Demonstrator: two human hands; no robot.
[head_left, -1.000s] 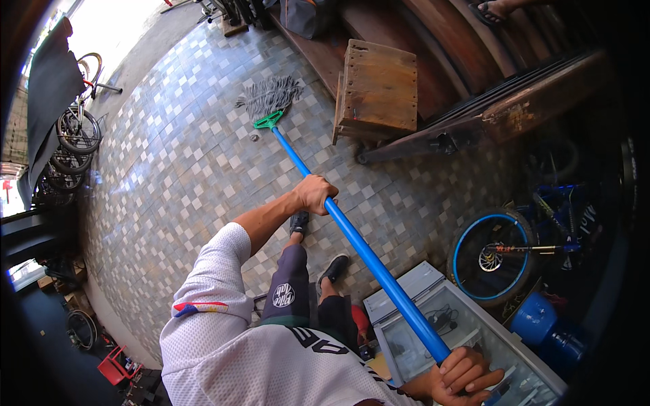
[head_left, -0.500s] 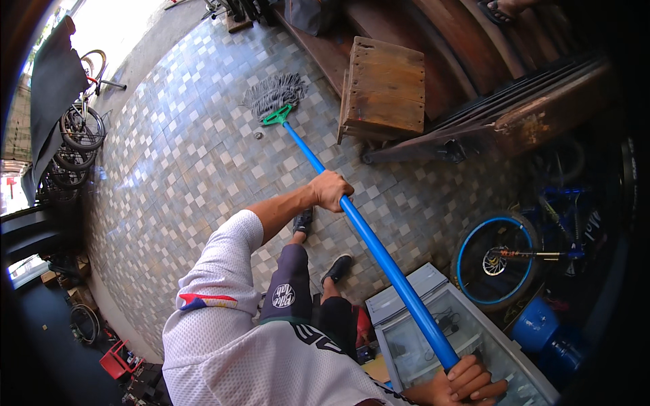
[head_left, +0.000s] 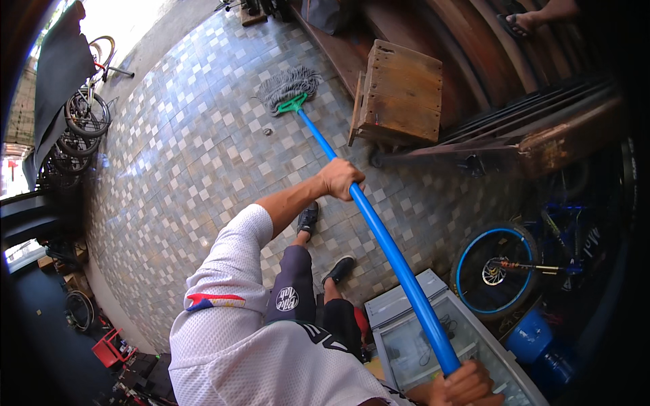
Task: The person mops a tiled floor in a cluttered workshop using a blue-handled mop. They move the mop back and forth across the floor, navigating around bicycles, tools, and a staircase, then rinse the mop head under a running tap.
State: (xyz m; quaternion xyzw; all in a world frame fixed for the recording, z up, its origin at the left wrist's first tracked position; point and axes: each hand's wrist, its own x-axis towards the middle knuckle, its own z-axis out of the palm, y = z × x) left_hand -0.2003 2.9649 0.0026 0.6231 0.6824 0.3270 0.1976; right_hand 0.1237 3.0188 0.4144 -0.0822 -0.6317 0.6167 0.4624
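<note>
Your widest room is over the tiled floor (head_left: 196, 162) left of the mop pole (head_left: 389, 247), running from your shoes (head_left: 309, 219) up toward its far edge; only a small lump (head_left: 267, 132) sits there, near the mop head (head_left: 291, 88). Bicycles (head_left: 88, 115) line the floor's left edge. At its upper right corner a wooden box (head_left: 406, 95) stands in your way, in front of dark wooden boards (head_left: 453, 40). Between the pole and the blue-rimmed wheel (head_left: 494, 272) at the right edge, you have a narrower strip. Below, a glass case (head_left: 399, 301) limits your right hand (head_left: 467, 384), with a blue bucket (head_left: 528, 335) just beside it.
</note>
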